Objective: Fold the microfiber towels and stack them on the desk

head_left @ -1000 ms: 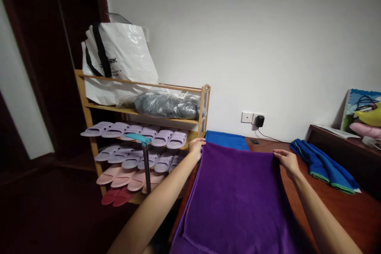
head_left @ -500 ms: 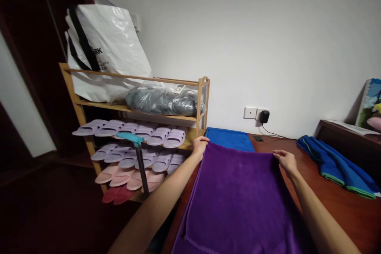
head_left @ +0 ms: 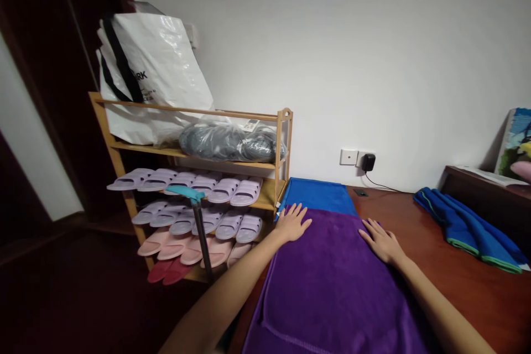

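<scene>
A purple towel (head_left: pixel 332 276) lies spread in folded layers over the brown table, running down past the bottom of the view. My left hand (head_left: pixel 292 223) rests flat on its far left corner, fingers spread. On the far right corner my right hand (head_left: pixel 382 241) lies palm down, its fingers apart too. Neither hand grips anything. Just beyond the purple towel, a blue towel (head_left: pixel 317 194) lies flat near the wall, partly covered by the purple one.
Left of the table (head_left: pixel 473 298) stands a wooden shoe rack (head_left: pixel 265 166) with several slippers (head_left: pixel 224 190), a white bag (head_left: pixel 161 61) and a plastic-wrapped grey bundle (head_left: pixel 228 141). A blue-green cloth (head_left: pixel 468 229) lies at right. A black plug (head_left: pixel 368 162) sits in the wall socket.
Both hands have let go of the purple towel's far corners and now press flat on it. The far edge, held up before, has come down onto the blue towel.
</scene>
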A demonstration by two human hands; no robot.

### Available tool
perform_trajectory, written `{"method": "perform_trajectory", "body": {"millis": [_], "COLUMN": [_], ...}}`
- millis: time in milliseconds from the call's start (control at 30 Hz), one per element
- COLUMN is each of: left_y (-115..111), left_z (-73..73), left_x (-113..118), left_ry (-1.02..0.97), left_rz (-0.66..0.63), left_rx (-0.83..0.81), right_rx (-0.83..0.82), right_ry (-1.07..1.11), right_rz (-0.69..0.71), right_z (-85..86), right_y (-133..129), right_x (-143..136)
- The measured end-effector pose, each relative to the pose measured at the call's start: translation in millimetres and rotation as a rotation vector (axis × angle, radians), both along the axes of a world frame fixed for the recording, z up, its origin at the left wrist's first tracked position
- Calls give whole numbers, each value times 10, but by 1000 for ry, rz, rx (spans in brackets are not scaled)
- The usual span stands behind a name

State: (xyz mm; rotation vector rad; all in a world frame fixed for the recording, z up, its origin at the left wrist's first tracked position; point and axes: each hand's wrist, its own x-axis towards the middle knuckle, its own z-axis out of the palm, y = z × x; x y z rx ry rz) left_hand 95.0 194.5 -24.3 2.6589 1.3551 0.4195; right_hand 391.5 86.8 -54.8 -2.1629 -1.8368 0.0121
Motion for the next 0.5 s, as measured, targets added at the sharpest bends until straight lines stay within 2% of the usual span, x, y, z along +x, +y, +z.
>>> {"method": "perform_trajectory", "body": {"millis": [67, 133, 167, 233, 300, 333, 400, 500], "left_y": [-145, -435, -629, -1065, -1472, -1634, -1849, -1951], "left_z": [93, 213, 267, 346, 373, 369, 342, 293], "left_x": [-28, -132, -223, -477, -779, -925, -1174, -1408], "left_ry": [23, 19, 8, -16, 24, 41, 31, 10], "left_rz": [14, -49, -124, -363, -581, -627, -583, -481], "left_rx": [25, 60, 75, 46, -23, -42, -28, 41], "right_rx": [24, 50, 52, 37, 12, 43, 161, 353], "right_ry": [-55, -94, -94, -70, -73, -111, -221, -399], "right_rz": [-23, -9, 25, 144, 295, 351, 393, 393], "right_z": [95, 188, 217, 219, 156, 112, 24, -69], "right_y": [-129, -393, -583, -1044, -1519, -1722, -2012, -2182], "right_x": [-55, -184, -270, -444, -561, -583, -547, -375]}}
